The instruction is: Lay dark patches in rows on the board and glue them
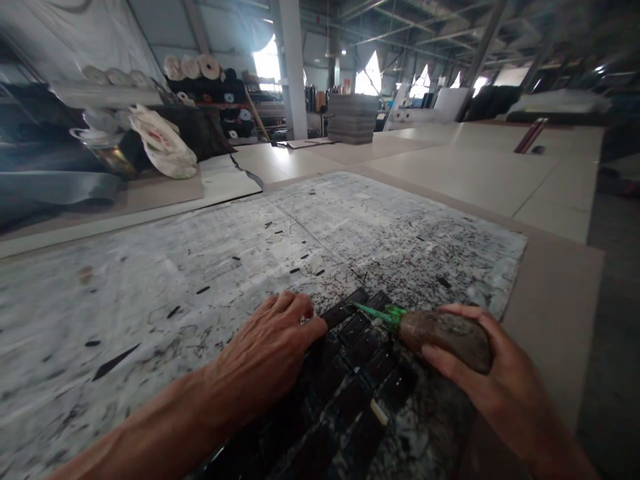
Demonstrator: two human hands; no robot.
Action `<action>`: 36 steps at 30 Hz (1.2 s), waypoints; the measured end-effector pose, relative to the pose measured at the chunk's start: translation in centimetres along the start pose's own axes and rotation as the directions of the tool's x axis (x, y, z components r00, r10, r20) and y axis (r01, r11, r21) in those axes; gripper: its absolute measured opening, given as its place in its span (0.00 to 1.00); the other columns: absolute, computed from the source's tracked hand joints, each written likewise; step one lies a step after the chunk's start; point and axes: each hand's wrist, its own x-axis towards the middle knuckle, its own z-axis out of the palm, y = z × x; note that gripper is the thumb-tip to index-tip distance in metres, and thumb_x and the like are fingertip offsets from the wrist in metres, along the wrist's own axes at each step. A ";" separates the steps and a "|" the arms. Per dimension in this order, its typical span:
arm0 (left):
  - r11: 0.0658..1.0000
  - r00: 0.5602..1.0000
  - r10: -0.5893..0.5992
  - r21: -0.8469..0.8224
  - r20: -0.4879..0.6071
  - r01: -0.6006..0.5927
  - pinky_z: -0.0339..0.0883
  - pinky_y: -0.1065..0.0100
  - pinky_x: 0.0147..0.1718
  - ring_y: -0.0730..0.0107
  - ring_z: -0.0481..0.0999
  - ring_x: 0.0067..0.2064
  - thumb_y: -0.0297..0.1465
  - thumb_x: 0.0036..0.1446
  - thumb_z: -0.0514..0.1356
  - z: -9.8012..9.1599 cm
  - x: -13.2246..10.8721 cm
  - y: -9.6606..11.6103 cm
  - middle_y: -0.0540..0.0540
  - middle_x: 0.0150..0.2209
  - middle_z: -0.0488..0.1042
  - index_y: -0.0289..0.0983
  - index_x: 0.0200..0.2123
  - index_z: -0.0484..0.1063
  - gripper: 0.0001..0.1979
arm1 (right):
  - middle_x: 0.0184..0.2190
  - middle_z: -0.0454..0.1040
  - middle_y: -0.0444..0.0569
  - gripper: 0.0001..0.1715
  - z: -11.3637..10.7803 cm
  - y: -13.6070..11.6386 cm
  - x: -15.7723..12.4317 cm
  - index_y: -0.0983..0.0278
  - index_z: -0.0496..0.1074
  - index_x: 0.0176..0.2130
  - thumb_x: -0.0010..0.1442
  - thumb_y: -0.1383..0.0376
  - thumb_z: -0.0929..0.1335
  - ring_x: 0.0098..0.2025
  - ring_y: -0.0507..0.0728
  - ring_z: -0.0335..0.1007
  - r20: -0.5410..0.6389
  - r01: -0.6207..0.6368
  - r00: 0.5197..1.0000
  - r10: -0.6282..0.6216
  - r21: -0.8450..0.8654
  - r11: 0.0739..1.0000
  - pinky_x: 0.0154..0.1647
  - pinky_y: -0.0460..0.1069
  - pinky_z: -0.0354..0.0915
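Observation:
Black rectangular pieces point(363, 353) lie in rows at the lower middle, joined in a dark grid. My left hand point(273, 340) rests at their upper left edge, its fingers curled together by a black piece; what they pinch is too hidden to tell. In my right hand point(470, 353) is a brown bottle point(443, 337) with a narrow green nozzle point(373, 311), tilted to the left. The nozzle's tip is over the top end of the black pieces. A small pale scrap point(379, 412) sits on the pieces.
Beneath is a stained pale work surface point(250, 247) strewn with dark scraps. Farther back stand a stack of grey sheets point(353, 119), a white bag point(165, 143) and fabric rolls point(207, 67). A dark red object point(531, 135) lies on the far right table.

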 end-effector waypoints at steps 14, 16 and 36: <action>0.996 0.998 0.052 -0.073 -0.020 -0.053 0.56 0.57 0.44 0.63 0.64 0.42 0.20 0.56 0.46 -0.3 0.9 -0.5 0.47 0.39 0.69 0.39 0.35 0.68 0.14 | 0.33 0.77 0.48 0.27 -0.1 0.0 0.5 0.61 0.68 0.39 0.41 0.51 0.71 0.32 0.58 0.75 -0.007 -0.015 1.000 0.015 0.000 1.000 0.31 0.48 0.71; 0.995 0.998 0.065 -0.071 -0.028 -0.066 0.55 0.57 0.43 0.63 0.64 0.41 0.20 0.56 0.46 -0.3 1.0 -0.6 0.47 0.38 0.69 0.39 0.33 0.68 0.13 | 0.32 0.77 0.48 0.28 -0.1 0.0 0.5 0.61 0.68 0.40 0.41 0.51 0.71 0.31 0.58 0.75 -0.001 -0.018 1.000 0.018 0.002 1.000 0.31 0.47 0.71; 0.992 0.996 0.088 -0.089 -0.005 -0.088 0.54 0.58 0.43 0.63 0.63 0.40 0.22 0.57 0.47 0.1 1.1 -0.9 0.49 0.37 0.69 0.40 0.32 0.67 0.12 | 0.32 0.77 0.47 0.28 -0.5 0.6 1.5 0.60 0.68 0.39 0.40 0.49 0.72 0.31 0.56 0.74 -0.059 -0.017 0.998 0.016 -0.025 1.000 0.29 0.46 0.70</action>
